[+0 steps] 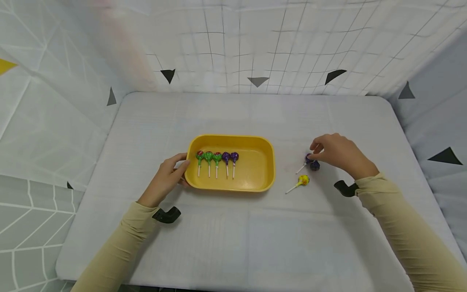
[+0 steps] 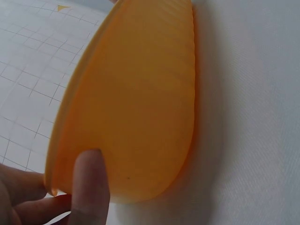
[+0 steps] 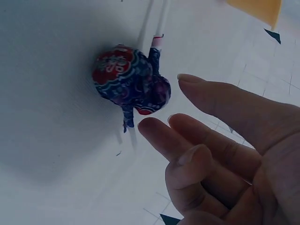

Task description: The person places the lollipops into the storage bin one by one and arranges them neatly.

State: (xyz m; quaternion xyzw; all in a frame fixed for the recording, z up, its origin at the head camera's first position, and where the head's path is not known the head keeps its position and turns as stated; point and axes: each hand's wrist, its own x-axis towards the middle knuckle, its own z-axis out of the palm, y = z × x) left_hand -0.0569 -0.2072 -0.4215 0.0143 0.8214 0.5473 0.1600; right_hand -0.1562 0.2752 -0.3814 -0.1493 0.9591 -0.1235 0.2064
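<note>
On the white table (image 1: 219, 235), five lollipops (image 1: 208, 155) lay in a row and three lay loose

At the left end of the yellow tray (image 1: 251, 170), the left hand (image 1: 163, 178) held on, its thumb pressed against the outer wall and other fingers at the rim; in the tray's left half lay the row, three green heads, then two purple heads (image 1: 234, 156), sticks toward the person; to the tray's right, the right hand (image 1: 339, 154) hung close over two loose purple lollipops (image 3: 117, 77), thumb and fingers bent but spread, with a gap between their tips; whether those two heads touched, I could not tell; nearer the person lay a yellow lollipop (image 1: 303, 180), its stick slanting toward the tray; beige sleeves (image 1: 412, 231) covered both arms.
</note>
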